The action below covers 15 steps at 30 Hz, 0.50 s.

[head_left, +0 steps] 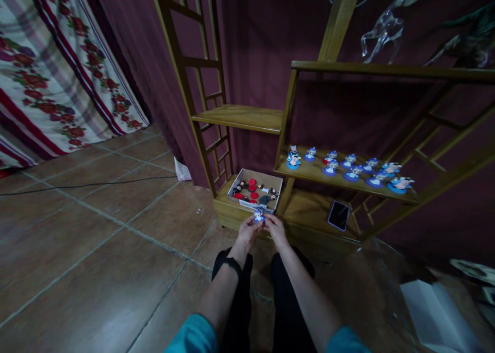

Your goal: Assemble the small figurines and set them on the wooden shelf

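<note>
Between my hands, just in front of a cardboard box, is a small blue-and-white figurine [259,216]. My left hand [248,229] grips it from the left, fingers closed. From the other side, the fingers of my right hand [275,226] pinch its edge. The open box [279,184] sits on the low shelf and holds several dark-haired figurines and red round bases [252,182]. Similar figurines [330,167] on blue and purple bases stand in rows on the shelf up to the right.
A wooden display rack [243,117] stands against a dark red curtain [255,44]. A tablet or phone [339,215] lies on the lower right shelf. A clear horse figure [386,26] tops the upper shelf. A black cable [88,184] crosses the tiled floor [154,208].
</note>
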Motion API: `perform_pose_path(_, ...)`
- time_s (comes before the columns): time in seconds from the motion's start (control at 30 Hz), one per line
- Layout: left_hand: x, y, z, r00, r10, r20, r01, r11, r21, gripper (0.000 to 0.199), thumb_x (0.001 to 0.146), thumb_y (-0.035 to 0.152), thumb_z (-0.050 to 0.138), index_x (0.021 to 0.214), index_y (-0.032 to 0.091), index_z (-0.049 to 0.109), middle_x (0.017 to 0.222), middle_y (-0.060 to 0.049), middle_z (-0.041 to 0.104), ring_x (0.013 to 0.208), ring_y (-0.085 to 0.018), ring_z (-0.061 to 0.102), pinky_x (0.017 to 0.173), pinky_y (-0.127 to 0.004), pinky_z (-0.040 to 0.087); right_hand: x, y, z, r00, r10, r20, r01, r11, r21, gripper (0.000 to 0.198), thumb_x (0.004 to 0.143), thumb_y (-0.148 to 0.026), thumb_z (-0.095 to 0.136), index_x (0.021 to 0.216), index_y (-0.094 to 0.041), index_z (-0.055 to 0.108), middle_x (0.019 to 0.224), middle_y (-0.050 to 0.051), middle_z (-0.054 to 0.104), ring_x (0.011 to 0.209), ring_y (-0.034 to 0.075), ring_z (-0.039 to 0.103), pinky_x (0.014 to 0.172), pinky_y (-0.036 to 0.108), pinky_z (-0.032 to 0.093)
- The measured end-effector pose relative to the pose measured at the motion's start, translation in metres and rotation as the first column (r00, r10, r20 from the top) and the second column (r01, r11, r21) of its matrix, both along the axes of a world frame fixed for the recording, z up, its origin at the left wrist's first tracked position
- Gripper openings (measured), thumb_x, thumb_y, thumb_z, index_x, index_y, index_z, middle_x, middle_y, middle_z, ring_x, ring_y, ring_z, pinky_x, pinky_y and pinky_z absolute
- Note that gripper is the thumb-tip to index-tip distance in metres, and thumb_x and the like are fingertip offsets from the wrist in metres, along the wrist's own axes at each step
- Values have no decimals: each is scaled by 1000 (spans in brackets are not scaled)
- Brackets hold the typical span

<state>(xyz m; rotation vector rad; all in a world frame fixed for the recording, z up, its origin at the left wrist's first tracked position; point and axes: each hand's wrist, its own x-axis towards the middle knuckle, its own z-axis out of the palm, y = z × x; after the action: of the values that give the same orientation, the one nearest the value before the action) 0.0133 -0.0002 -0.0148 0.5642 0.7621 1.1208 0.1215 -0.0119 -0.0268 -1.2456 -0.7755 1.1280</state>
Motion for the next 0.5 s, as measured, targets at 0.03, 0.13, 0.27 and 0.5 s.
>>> perform_pose_path(0.03,0,0,-1,1000,14,-9,-14,1000,8,40,49,10,77,86,13,62,70,-3,65,62,-11,59,65,-23,46,-1,-1,2,1000,0,-24,-1,1000,-7,34,62,-41,61,89,-19,65,85,4,67,72,18,62,65,33,52)
perform_pose_path(0.13,1,-1,0,999,26,-19,-25,999,22,42,49,11,77,87,13,62,71,-3,65,64,-11,60,67,-24,46,-2,-3,8,993,6,-117,-6,1000,-4,35,60,-39,64,88,-18,65,81,4,68,69,18,63,64,33,52)
perform_pose_path(0.27,0,-1,1,1000,-16,-13,16,1000,13,41,51,9,76,90,12,63,78,-6,66,69,-13,61,71,-27,46,-2,-5,13,980,-22,-196,20,1000,-13,34,58,-35,67,86,-17,66,78,5,69,67,17,63,63,32,52)
perform_pose_path(0.5,0,1,-4,1000,-25,16,25,1000,1,43,52,4,73,93,11,62,77,-7,66,70,-14,62,72,-27,47,0,-5,12,976,-34,-217,27,999,-35,33,59,-33,66,88,-16,65,74,4,69,60,15,63,60,32,52)
